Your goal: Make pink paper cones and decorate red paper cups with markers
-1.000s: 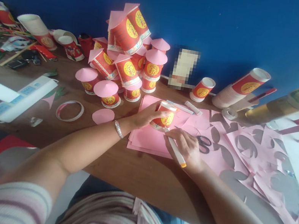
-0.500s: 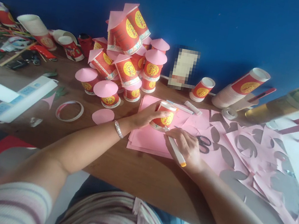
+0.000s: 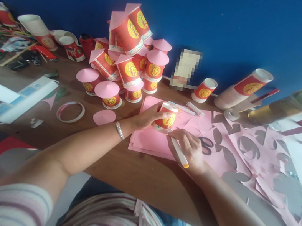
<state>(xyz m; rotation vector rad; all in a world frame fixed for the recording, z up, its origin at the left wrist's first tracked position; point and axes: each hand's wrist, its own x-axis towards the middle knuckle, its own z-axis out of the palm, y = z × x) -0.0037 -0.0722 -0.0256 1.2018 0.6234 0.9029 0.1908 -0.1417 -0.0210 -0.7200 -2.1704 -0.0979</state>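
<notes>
My left hand grips a red paper cup with a yellow round emblem, upside down over a stack of pink paper. In my right hand is a white marker pen with an orange end. Its tip meets the white band near the cup's lower rim. Black-handled scissors lie just right of my right hand. Behind the cup rest a capped white marker and another pen. A cut pink paper disc lies left of my left hand.
Several red cups with pink cone roofs are piled at the back. To the left are a tape roll and a power strip. Pink paper scraps, a cup stack and a bottle occupy the right.
</notes>
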